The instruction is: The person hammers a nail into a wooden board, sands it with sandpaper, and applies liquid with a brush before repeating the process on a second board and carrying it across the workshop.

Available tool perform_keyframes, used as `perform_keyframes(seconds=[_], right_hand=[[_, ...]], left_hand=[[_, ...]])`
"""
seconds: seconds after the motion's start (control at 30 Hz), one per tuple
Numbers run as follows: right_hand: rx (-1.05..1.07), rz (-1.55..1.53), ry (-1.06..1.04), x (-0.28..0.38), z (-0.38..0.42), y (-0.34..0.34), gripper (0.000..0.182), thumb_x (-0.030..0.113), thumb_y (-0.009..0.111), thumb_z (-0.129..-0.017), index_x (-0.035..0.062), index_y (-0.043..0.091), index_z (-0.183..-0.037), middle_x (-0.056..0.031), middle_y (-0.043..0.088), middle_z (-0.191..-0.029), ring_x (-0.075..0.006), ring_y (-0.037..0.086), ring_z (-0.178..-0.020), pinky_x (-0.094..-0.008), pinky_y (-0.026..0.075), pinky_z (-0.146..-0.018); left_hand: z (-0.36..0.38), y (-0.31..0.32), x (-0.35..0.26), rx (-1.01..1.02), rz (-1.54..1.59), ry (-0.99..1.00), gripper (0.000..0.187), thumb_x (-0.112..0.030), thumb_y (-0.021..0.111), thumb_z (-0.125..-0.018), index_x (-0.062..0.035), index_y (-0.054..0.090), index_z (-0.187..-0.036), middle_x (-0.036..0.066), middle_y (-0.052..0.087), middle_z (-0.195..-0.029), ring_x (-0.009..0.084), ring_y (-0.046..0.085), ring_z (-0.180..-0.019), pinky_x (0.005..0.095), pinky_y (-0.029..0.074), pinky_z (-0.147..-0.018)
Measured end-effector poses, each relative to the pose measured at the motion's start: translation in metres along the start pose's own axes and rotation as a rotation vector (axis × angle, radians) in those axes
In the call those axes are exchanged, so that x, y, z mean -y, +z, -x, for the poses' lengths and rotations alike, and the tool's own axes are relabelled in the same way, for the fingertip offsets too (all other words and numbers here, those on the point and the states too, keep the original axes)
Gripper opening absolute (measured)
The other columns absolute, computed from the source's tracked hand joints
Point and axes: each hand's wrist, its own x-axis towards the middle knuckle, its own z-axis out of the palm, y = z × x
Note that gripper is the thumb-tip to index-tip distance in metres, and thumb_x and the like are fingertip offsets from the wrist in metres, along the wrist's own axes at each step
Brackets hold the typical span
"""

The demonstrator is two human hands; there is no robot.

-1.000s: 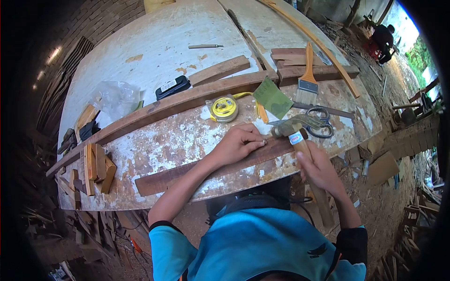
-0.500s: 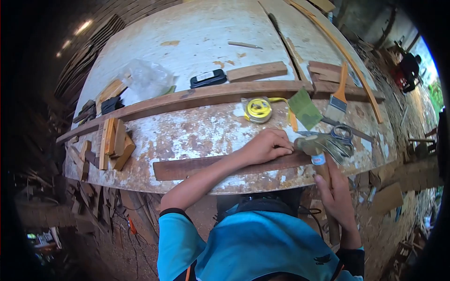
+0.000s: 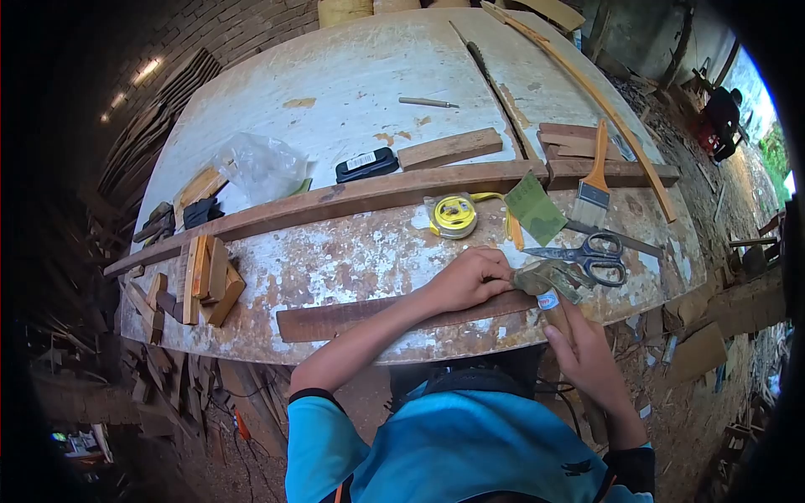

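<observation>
A: Quick — what's the R hand (image 3: 579, 344) doing?
B: Lower right of centre, fingers wrapped round the handle of a hammer (image 3: 549, 306), just below the label. Head's up by the L hand, a bit smeared, so can't tell if it's touching anything.

A: And the L hand (image 3: 475, 281)?
B: Near centre, fingers curled in and bunched together, thumb alongside, tips right by the hammer head. Can't tell if they're pinching smth — too hidden.

A: Where's the wood they're at?
B: Dark wooden strip (image 3: 327, 323), flat along the near edge of the worktable (image 3: 335, 101), lower middle of the frame. L forearm crosses over it; its right end runs in near the hammer.

A: Stuff close by?
B: Scissors (image 3: 563, 253) just right of the L hand, blades pointing left. Above them a green sheet (image 3: 535, 211), w/ a flat brush (image 3: 594, 180) to its upper right. Yellow tape measure (image 3: 454, 216) a bit above the L hand.

A: Further off?
B: Long beam (image 3: 335, 198) slanting across mid-frame, black case (image 3: 366, 165) just above it, clear plastic bag (image 3: 258, 166) upper left of centre. Stacked wood blocks (image 3: 211, 281) on the left. Thin tool (image 3: 428, 102) lying upper centre. Another person (image 3: 719, 117), far upper right, well apart from the table.
</observation>
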Motion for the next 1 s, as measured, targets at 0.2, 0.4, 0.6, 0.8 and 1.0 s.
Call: perform_keyframes(seconds=[0.2, 0.4, 0.6, 0.8, 1.0], right_hand=[[-0.054, 0.064, -0.053, -0.011, 0.001, 0.006, 0.046, 0.016, 0.055, -0.090, -0.0023, 0.043, -0.131, -0.0225, 0.062, -0.089, -0.0328, 0.063, -0.077, -0.0366, 0.047, -0.071], [-0.061, -0.031, -0.056, -0.011, 0.003, 0.004, 0.045, 0.014, 0.055, -0.090, -0.0037, 0.044, -0.130, -0.0189, 0.061, -0.081, -0.0256, 0.061, -0.067, -0.0347, 0.047, -0.066], [-0.035, -0.043, -0.010, -0.011, 0.004, 0.004, 0.032, 0.014, 0.055, -0.089, -0.0043, 0.048, -0.115, -0.0247, 0.060, -0.084, -0.0395, 0.058, -0.079, -0.0437, 0.044, -0.069], [-0.078, -0.065, 0.022, -0.010, 0.004, 0.009, 0.025, 0.016, 0.056, -0.089, -0.0035, 0.051, -0.104, -0.0273, 0.059, -0.087, -0.0468, 0.056, -0.084, -0.0484, 0.042, -0.071], [-0.082, -0.064, 0.021, -0.009, 0.004, 0.006, 0.029, 0.018, 0.054, -0.091, -0.0015, 0.053, -0.111, -0.0261, 0.060, -0.094, -0.0440, 0.057, -0.088, -0.0461, 0.043, -0.078]], left_hand=[[0.000, 0.000, -0.002, 0.006, 0.041, -0.020, 0.013, -0.008, 0.067, -0.080, 0.0005, 0.068, -0.089, 0.011, 0.064, -0.087, 0.0253, 0.061, -0.085, 0.0345, 0.048, -0.075], [0.000, 0.000, -0.002, 0.007, 0.018, -0.022, 0.013, -0.009, 0.066, -0.081, 0.0004, 0.068, -0.090, 0.012, 0.064, -0.087, 0.0259, 0.061, -0.085, 0.0349, 0.048, -0.075], [0.000, 0.000, -0.004, 0.010, 0.011, -0.022, 0.013, -0.009, 0.066, -0.081, 0.0003, 0.068, -0.090, 0.012, 0.063, -0.087, 0.0259, 0.061, -0.084, 0.0352, 0.048, -0.075], [0.001, 0.001, -0.003, -0.002, 0.025, -0.026, 0.013, -0.010, 0.066, -0.081, -0.0002, 0.068, -0.090, 0.011, 0.063, -0.087, 0.0257, 0.061, -0.083, 0.0354, 0.048, -0.075], [0.001, 0.002, -0.002, -0.019, 0.046, -0.014, 0.014, -0.010, 0.066, -0.081, -0.0006, 0.068, -0.091, 0.011, 0.063, -0.085, 0.0253, 0.061, -0.083, 0.0346, 0.048, -0.074]])
